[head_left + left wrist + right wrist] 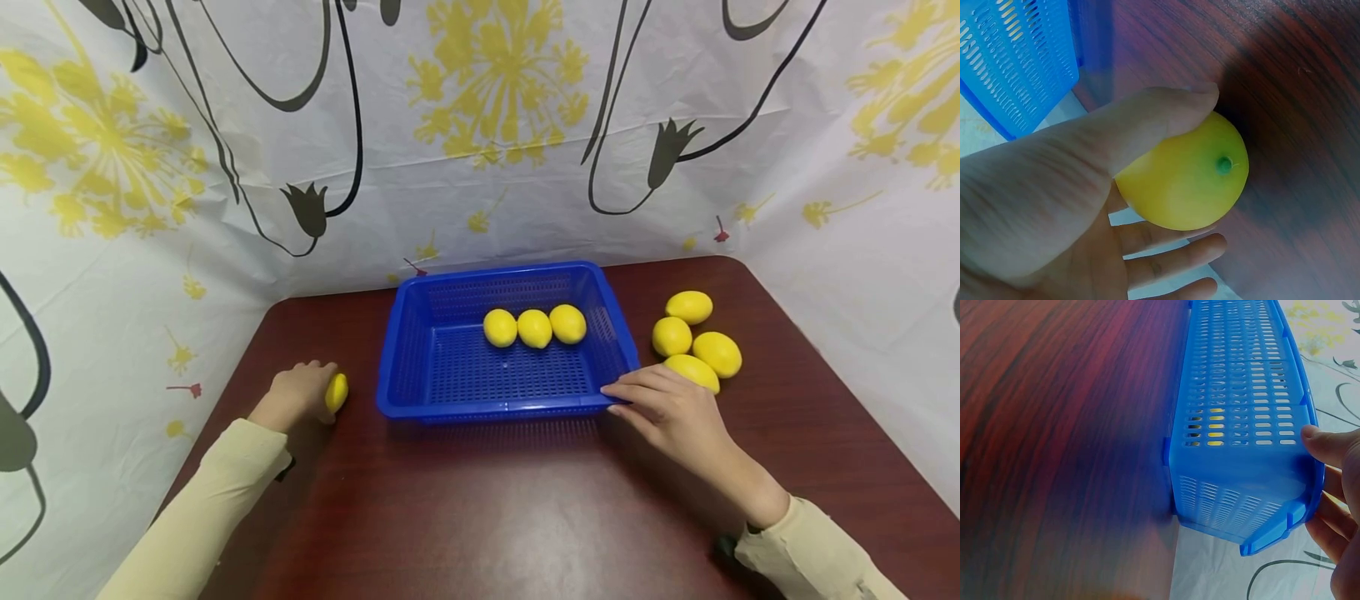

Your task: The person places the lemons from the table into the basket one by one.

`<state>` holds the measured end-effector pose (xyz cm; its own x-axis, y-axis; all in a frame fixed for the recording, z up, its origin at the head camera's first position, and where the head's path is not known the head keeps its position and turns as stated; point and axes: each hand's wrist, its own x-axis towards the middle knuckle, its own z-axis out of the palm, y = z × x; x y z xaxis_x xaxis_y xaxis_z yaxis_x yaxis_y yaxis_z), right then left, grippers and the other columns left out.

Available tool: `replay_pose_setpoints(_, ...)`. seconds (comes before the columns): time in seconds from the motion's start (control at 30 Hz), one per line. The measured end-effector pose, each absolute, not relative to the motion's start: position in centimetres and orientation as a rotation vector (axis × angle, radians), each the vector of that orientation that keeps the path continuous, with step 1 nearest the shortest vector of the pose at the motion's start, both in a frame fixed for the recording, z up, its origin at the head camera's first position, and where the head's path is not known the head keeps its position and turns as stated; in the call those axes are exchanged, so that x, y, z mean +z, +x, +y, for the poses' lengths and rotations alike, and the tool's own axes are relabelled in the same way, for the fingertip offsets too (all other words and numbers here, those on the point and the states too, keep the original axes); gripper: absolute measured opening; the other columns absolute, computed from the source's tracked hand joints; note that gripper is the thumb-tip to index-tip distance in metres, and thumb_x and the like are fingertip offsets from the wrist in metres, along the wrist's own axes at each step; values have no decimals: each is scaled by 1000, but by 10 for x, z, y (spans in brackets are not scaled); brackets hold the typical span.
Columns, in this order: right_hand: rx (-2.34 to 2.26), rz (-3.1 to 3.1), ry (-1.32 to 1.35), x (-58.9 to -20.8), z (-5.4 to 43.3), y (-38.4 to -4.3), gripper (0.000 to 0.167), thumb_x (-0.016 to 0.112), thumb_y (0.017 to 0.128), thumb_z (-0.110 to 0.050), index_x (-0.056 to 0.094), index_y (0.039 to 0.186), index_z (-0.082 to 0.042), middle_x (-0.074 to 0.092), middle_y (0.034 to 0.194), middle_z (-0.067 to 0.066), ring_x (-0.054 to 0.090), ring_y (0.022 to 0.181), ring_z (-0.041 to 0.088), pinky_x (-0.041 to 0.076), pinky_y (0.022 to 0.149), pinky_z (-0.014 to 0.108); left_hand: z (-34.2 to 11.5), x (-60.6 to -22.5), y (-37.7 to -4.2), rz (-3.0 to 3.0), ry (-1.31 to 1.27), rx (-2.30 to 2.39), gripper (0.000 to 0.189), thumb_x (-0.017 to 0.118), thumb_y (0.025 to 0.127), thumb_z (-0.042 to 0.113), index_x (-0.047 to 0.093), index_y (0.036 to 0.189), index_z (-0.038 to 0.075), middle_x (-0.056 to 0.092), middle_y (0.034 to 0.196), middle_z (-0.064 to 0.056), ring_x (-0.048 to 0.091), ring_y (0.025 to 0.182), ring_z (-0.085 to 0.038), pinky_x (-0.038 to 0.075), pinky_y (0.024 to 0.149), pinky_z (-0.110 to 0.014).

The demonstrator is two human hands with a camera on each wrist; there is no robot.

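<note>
On the left of the table my left hand [300,392] grips a yellow lemon [337,392], thumb on one side and fingers on the other. The left wrist view shows this lemon [1191,178] with its green stem end uncovered. At the front right corner of the blue basket [517,407], my right hand [678,410] pinches the rim between thumb and fingers. The right wrist view shows the thumb [1329,445] against the outside of the rim. Three lemons [535,329] sit in a row inside the basket, toward its back right.
Right of the basket, several lemons [717,355] lie clustered on the dark red wooden table [480,517]; the nearest is partly hidden by my right hand. Patterned white cloth [480,200] hangs behind the table and along both sides.
</note>
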<state>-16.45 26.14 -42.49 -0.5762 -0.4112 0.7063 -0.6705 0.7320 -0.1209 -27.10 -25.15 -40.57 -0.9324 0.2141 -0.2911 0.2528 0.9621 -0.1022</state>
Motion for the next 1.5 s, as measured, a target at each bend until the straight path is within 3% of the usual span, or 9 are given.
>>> replay_pose_setpoints(0.43,501,-2249,818,-424,261,-164,30,65,94,-44,78,104,-19,76,97,-2,69,90,16,54,76,32,-247,-397,-274,2895,390,-245,82,88,65,35,55,130,-3,60,123,-25,58,108,-43,54,76,-54)
replay_pose_setpoints(0.57,500,-2255,817,-424,261,-164,27,68,92,-41,78,104,-19,76,97,-2,69,90,16,55,76,32,-245,-390,-275,2913,410,-231,76,88,64,35,59,124,-2,62,114,-22,59,102,-40,54,72,-51)
replay_pose_setpoints(0.8,493,-2262,812,-424,261,-164,25,71,90,-39,78,104,-19,76,97,-2,69,91,16,55,76,32,-246,-379,-273,3001,447,-147,49,83,66,32,62,98,3,59,90,-12,55,81,-30,47,59,-42)
replay_pose_setpoints(1.1,493,-2250,812,-424,262,-164,31,64,95,-44,78,104,-19,76,96,-2,70,90,16,55,76,32,-239,-350,-280,3036,441,-166,56,85,64,41,61,96,2,58,89,-12,54,79,-29,46,59,-41)
replay_pose_setpoints(1.5,492,-2257,811,-425,261,-164,24,80,82,-28,78,104,-19,76,97,-2,70,90,17,55,76,33,-223,-316,-286,3068,468,-167,54,85,66,44,60,91,3,58,87,-13,53,77,-29,46,61,-41)
